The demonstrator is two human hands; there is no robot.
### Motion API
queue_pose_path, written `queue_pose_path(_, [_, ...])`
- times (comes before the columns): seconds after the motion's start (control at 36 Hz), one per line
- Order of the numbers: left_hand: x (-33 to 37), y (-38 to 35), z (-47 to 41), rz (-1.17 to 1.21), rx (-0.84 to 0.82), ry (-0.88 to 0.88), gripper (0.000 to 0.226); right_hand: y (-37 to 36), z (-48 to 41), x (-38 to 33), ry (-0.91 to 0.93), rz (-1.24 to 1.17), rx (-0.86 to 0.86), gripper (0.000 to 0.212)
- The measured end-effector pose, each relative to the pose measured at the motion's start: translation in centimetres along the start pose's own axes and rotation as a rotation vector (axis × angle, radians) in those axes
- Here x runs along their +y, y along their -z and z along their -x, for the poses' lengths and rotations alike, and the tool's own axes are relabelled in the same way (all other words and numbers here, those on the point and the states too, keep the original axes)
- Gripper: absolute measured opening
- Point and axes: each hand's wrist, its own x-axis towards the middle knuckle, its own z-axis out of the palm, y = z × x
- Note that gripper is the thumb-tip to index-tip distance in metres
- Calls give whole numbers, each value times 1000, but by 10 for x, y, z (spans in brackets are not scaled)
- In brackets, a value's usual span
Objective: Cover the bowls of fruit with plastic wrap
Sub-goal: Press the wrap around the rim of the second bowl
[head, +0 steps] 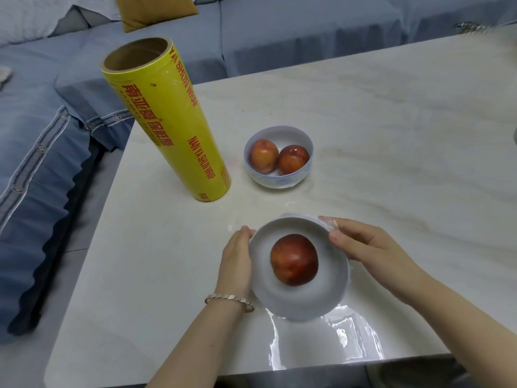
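Note:
A white bowl (305,299) with one red fruit (294,259) sits near the table's front edge. Clear plastic wrap (344,340) lies over it and trails glossy toward the front edge. My left hand (236,260) presses against the bowl's left side. My right hand (363,242) pinches bunched wrap (328,222) at the bowl's upper right rim. A second white bowl (279,179) holding two red fruits (279,158) stands farther back, with film visible around its base. A tall yellow roll of plastic wrap (167,121) stands upright at the left.
The pale marble table (391,135) extends right and back. A blue sofa (42,152) with cushions runs along the left and far side, close to the table's left edge. A shiny object (472,27) shows at the far right corner.

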Motion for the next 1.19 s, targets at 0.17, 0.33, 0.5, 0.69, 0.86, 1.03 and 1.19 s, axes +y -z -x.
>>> queue_pose_path(0.17, [22, -3, -3, -141, -192, -135, 30, -2, -1, -7, -25, -21, -49, 29])
queue_pose_path(0.33, [20, -12, -1, -207, -86, -213, 34, 0, -16, -20, -129, 112, 76, 20])
queue_pose_path(0.5, [14, -13, 3, -221, -89, -263, 36, 4, -32, -42, -247, 338, 52, 23])
queue_pose_path(0.69, [11, -11, 5, -242, -143, -357, 37, 15, -39, -63, -545, 425, -182, 41])
queue_pose_path(0.86, [10, -10, 6, -205, -147, -380, 40, 16, -38, -59, -478, 255, -131, 22])
queue_pose_path(1.03, [9, -8, 6, -176, -152, -402, 48, 14, -40, -58, -472, 56, -75, 23])
queue_pose_path(1.19, [9, -12, 8, -248, -194, -449, 35, 10, -48, -60, -589, 290, -190, 30])
